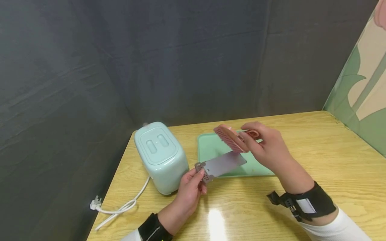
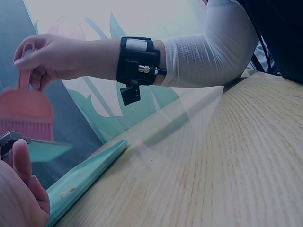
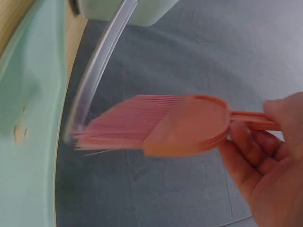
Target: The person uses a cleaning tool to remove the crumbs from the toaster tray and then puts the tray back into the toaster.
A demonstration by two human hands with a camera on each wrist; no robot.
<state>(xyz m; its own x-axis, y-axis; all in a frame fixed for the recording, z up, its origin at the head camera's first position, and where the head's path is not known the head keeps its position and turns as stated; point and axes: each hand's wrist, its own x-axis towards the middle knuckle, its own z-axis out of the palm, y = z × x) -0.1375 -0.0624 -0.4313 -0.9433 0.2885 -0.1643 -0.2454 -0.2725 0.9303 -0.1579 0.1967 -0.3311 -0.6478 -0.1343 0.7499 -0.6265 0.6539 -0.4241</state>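
Note:
A small orange brush (image 1: 231,138) with pink bristles is held by its handle in my right hand (image 1: 269,147). Its bristles touch the far end of a thin grey metal crumb tray (image 1: 223,164), as the right wrist view also shows. My left hand (image 1: 188,190) pinches this crumb tray by its slotted end, thumb on top. Beneath both lies a mint-green tray (image 1: 208,144) on the table; a few tan crumbs (image 3: 19,132) rest on it. To the left of the crumb tray stands a pale green toaster (image 1: 169,167) with a lid on top.
A white power cord with its plug (image 1: 95,203) lies at the table's left side. Wooden table (image 1: 316,147) surface extends to the right. A dark grey cloth (image 1: 193,67) hangs behind, and a panel with a leaf pattern (image 1: 368,87) borders the right edge.

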